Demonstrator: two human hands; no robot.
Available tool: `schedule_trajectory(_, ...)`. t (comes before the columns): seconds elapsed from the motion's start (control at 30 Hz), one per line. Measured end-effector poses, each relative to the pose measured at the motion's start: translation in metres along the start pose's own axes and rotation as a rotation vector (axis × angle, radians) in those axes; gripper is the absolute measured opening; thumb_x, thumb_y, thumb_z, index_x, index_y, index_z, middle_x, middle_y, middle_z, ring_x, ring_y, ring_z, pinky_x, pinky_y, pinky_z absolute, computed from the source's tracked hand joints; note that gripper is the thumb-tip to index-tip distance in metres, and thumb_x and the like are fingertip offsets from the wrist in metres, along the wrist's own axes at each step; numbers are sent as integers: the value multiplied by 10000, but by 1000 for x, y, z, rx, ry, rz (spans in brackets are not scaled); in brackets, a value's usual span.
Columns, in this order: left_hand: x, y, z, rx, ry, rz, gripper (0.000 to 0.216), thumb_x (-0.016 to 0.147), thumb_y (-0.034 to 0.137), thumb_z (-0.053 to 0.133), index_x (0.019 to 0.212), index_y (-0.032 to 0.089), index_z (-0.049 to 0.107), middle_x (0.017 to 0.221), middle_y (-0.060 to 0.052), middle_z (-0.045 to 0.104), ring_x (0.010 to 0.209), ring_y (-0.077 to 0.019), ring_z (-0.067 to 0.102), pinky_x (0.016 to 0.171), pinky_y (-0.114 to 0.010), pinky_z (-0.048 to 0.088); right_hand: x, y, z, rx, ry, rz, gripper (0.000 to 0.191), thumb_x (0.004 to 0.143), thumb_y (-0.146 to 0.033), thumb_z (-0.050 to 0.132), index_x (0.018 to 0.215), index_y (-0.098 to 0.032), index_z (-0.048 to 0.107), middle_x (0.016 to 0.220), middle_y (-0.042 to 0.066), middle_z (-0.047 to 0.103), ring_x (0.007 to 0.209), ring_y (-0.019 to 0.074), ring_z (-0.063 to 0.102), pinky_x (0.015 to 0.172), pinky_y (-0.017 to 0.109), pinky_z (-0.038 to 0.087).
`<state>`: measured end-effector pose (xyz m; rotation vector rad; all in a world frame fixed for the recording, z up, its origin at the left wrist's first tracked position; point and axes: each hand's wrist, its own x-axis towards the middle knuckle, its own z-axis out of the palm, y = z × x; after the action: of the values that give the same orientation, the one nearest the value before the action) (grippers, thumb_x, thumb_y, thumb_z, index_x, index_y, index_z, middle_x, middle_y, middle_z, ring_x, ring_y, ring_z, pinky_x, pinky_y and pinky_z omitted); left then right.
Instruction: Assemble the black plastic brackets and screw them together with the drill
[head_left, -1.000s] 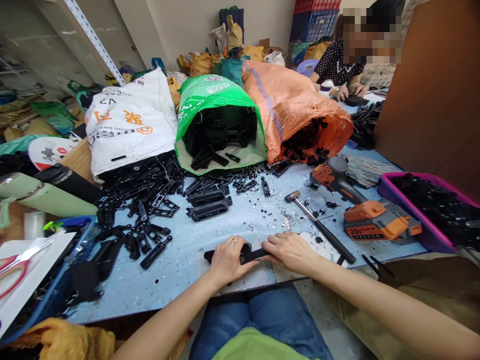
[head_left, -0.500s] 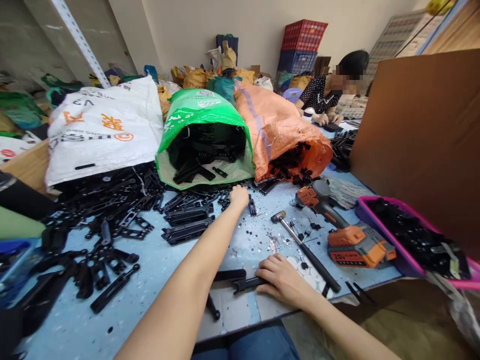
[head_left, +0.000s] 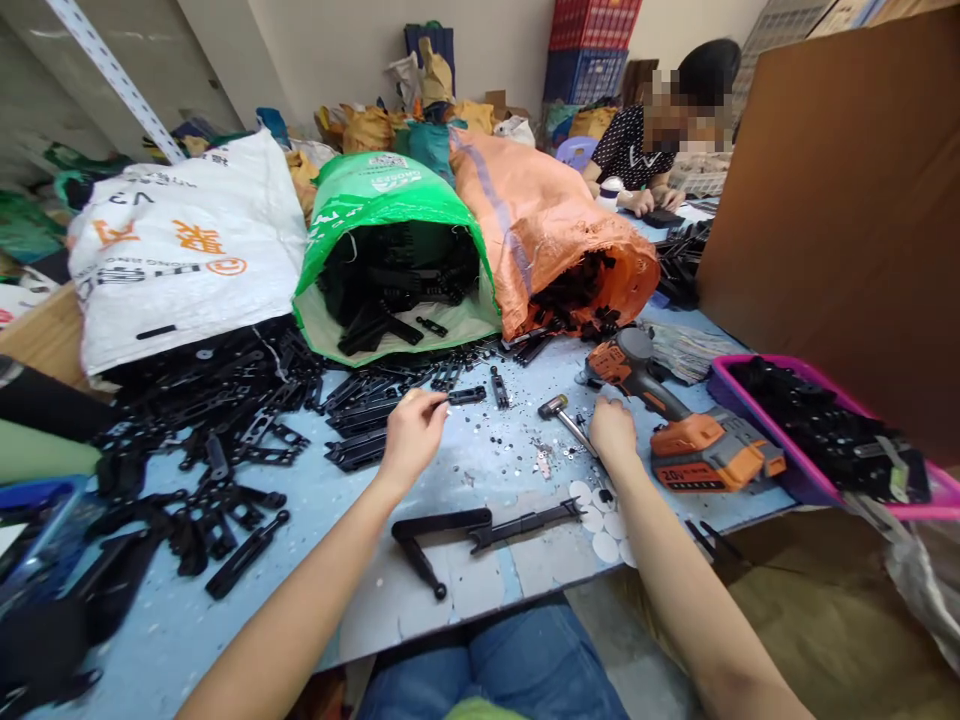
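My left hand (head_left: 414,432) is closed in a pinch on one end of a small black slotted part (head_left: 468,396), above the blue tabletop. My right hand (head_left: 613,432) is over the table between the hammer (head_left: 573,426) and the orange and grey cordless power tool (head_left: 679,425). Its fingers are curled down toward the small hardware there, and their tips are hidden. Near the front edge lie a long black forked piece (head_left: 525,524) and a black jointed arm (head_left: 442,522) folded at an angle; neither hand touches them.
White, green (head_left: 397,200) and orange (head_left: 555,230) sacks spill black parts along the back. A heap of black parts (head_left: 217,460) covers the left. At right are a pink basket (head_left: 832,395) of parts and a cardboard panel (head_left: 832,180). A co-worker (head_left: 637,150) sits beyond.
My left hand has drawn back from the parts by the green sack, now with a small black part. My right hand has left the forked piece and moved forward beside the hammer.
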<state>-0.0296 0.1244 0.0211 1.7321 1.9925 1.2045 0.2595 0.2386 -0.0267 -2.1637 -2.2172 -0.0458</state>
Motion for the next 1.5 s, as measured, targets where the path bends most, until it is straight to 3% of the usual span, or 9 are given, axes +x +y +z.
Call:
schedule_trajectory(0.13, -94, -20, -48, -302, 84, -198, 227, 843, 314, 514, 978, 173, 629, 946, -42, 573, 718, -134, 634, 692, -289, 550, -12, -23, -5, 74, 66, -192, 283, 865, -210, 401, 1084, -134, 564, 968, 140, 613, 950, 251, 548, 800, 342, 395)
schedule_trajectory(0.3, -148, -32, -53, -256, 108, -245, 203, 837, 293, 524, 936, 173, 655, 899, -50, 592, 740, -146, 620, 678, -300, 555, -35, -49, -17, 320, 180, -443, 309, 905, -256, 354, 1110, -150, 558, 1037, 124, 612, 999, 249, 534, 839, 370, 393)
schedule_trajectory(0.47, -147, -26, -54, -23, 75, -93, 196, 864, 234, 491, 965, 188, 652, 901, -64, 627, 843, -178, 613, 742, -337, 539, -81, -74, -34, 760, -8, -606, 267, 878, -383, 444, 973, -178, 586, 918, 77, 644, 819, 187, 604, 738, 304, 474)
schedule_trajectory(0.6, -154, -27, -49, 197, 84, 169, 234, 883, 188, 457, 1048, 181, 622, 984, -86, 664, 1000, -226, 600, 875, -428, 504, -121, -83, -43, 838, -215, -685, 266, 852, -441, 490, 893, -201, 599, 801, 42, 661, 721, 170, 620, 665, 286, 494)
schedule_trajectory(0.7, -160, -33, -44, 237, 75, 309, 275, 893, 150, 420, 1107, 175, 591, 1061, -90, 660, 1049, -213, 592, 915, -409, 499, -136, -82, -45, 736, -174, -775, 262, 882, -412, 455, 874, -201, 611, 813, 47, 653, 729, 163, 616, 685, 280, 484)
schedule_trajectory(1.07, -153, -50, -42, 183, 35, 349, 280, 904, 174, 406, 1117, 159, 587, 1033, -91, 675, 943, -175, 646, 826, -301, 549, -144, -77, -50, 488, -66, -927, 249, 936, -291, 370, 948, -200, 601, 900, 59, 648, 817, 161, 616, 746, 267, 477)
schedule_trajectory(1.3, -156, -39, -44, 478, 3, 358, 284, 894, 209, 440, 1152, 192, 558, 1167, -92, 616, 1212, -283, 452, 994, -555, 341, -147, -70, -27, 555, 78, -1015, 275, 938, -277, 368, 1065, -209, 602, 1012, 87, 656, 917, 169, 619, 807, 317, 503)
schedule_trajectory(1.43, -147, -13, -34, 456, -190, 473, 372, 890, 295, 454, 1231, 149, 481, 1243, -128, 551, 1204, -269, 446, 1020, -509, 301, -144, -63, -15, 568, 15, -1120, 333, 924, -297, 414, 1236, -217, 499, 1173, 100, 584, 1049, 177, 563, 873, 340, 481)
schedule_trajectory(1.5, -141, -1, -24, 427, -315, 437, 478, 842, 393, 526, 1237, 129, 467, 1171, -139, 582, 1114, -274, 501, 972, -480, 357, -143, -58, -7, 578, -17, -1170, 403, 905, -324, 456, 1291, -211, 442, 1200, 115, 556, 1065, 185, 546, 868, 342, 478)
